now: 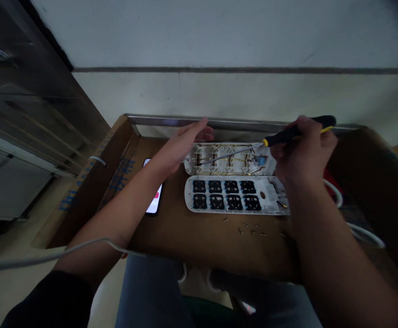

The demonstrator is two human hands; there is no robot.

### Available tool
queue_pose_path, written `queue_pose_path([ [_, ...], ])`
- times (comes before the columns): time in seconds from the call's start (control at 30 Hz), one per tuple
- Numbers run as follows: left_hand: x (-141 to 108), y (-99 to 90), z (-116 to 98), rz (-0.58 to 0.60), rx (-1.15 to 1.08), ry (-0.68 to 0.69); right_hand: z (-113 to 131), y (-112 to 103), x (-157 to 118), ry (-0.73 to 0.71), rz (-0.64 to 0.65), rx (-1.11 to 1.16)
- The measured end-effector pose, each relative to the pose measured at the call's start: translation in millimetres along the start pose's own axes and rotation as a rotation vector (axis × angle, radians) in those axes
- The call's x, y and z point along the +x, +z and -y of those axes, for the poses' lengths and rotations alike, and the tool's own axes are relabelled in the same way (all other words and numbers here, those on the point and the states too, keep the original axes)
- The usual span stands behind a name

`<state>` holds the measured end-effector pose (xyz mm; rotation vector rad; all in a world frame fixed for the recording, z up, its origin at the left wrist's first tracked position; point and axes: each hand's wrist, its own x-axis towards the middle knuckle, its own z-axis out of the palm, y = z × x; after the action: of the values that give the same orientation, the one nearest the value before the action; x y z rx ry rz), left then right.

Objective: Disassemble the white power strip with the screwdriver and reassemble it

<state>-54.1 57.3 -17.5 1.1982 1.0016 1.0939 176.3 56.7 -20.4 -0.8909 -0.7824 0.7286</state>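
An opened power strip lies in two halves on a cardboard surface. Its back half (222, 159) shows metal contact strips and wiring, with a blue round part near the right end. In front of it is the white half (228, 211) with rows of black socket inserts. My right hand (303, 148) grips a screwdriver (282, 136) with a black and yellow handle. The screwdriver's shaft slants left, its tip at the contacts near the left end. My left hand (188, 139) is open beside that end, fingers stretched out; whether it touches the housing I cannot tell.
Several loose screws (252, 232) lie in front of the white half. A lit phone (153, 206) rests under my left forearm. Cardboard walls (92, 182) flank the work area, and a white cable (366, 234) loops at right. A tiled wall (226, 95) stands behind.
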Motion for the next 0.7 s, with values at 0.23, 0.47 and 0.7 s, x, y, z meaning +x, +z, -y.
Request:
queue_pose_path([
  [0.23,-1.6,1.6,-1.6,-0.012,0.008,-0.020,-0.8,-1.8,0.9,0.031,0.017,-0.024],
  [0.47,-1.7,0.2,-0.1,-0.022,0.050,-0.024,-3.1,-3.7,1.3,0.106,0.017,-0.029],
  [0.7,-5.3,4.6,-4.8,-0.046,0.034,-0.019,-1.9,-2.8,-0.2,0.096,0.015,-0.019],
])
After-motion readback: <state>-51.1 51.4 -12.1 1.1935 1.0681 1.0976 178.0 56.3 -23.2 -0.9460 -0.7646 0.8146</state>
